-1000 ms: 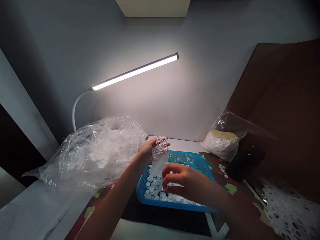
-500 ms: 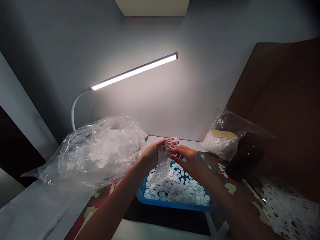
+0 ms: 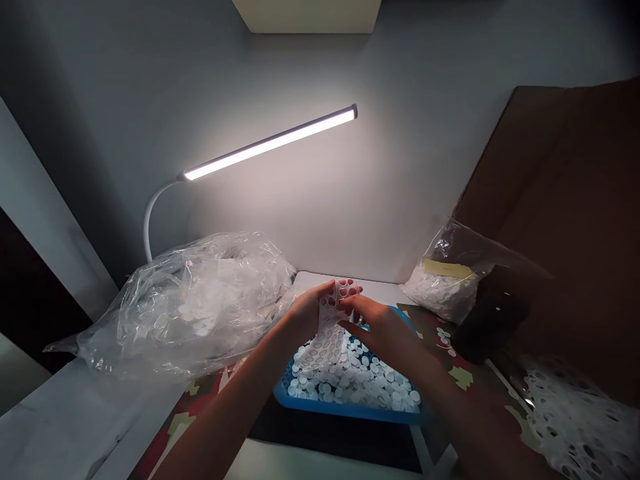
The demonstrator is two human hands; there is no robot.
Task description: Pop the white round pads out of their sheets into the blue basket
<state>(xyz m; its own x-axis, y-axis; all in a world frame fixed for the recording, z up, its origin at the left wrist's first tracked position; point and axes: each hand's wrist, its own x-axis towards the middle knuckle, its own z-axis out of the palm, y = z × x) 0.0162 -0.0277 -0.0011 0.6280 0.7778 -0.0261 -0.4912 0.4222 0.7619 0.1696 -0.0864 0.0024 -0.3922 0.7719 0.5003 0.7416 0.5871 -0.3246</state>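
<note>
My left hand (image 3: 303, 311) grips the top of a white perforated strip (image 3: 327, 330) that hangs down into a blue basket (image 3: 345, 408). The strip's upper end has empty round holes; lower down its discs are still in place. My right hand (image 3: 377, 327) pinches the same strip from the right, just under its top, fingers closed on it. The basket under both hands holds a heap of small white discs (image 3: 363, 383).
A large clear plastic bag (image 3: 185, 303) of white sheets lies at the left. A smaller bag of white discs (image 3: 445, 283) sits at the back right. Punched-out white sheet scrap (image 3: 575, 417) lies at the right. A lit desk lamp (image 3: 270, 143) hangs above; brown cardboard (image 3: 575, 220) stands at the right.
My right hand rose from the discs in the basket to the strip's top and pinched it beside my left hand. The strip now sits slightly lower.
</note>
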